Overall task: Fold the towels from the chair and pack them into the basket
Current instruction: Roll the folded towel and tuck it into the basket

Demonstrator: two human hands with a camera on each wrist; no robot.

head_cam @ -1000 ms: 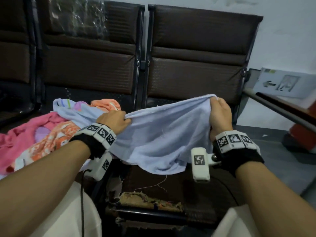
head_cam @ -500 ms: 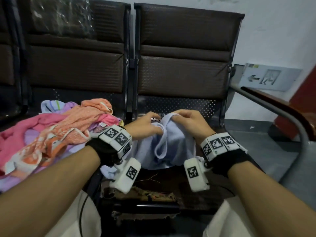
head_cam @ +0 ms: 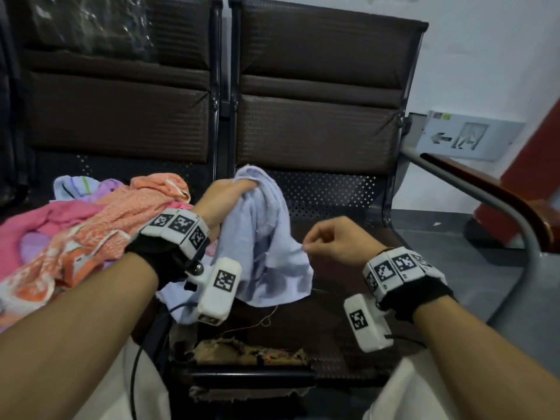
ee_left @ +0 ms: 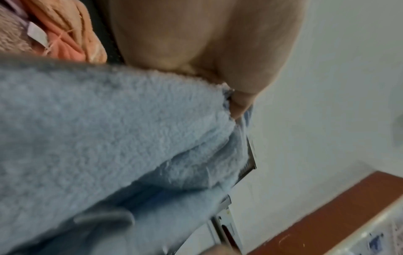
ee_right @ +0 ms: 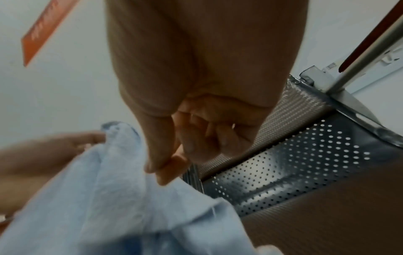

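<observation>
The left hand (head_cam: 225, 197) hides the top of the light blue towel (head_cam: 260, 247) inside its grip; its fingers cannot be seen. Whether the right hand (head_cam: 335, 239) pinches the towel's edge is too small to tell. The pile of towels (head_cam: 91, 225) runs off the left edge.

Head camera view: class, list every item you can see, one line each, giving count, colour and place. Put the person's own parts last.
Blue towel: one, light blue, hanging over the right seat.
Towel pile: several, pink, orange, lilac, on the left seat.
Chairs: two, dark brown, side by side.
Wall sign: one, grey, right wall.
Left hand: one, grips the blue towel's top.
Right hand: one, pinching at the towel's right edge.
</observation>
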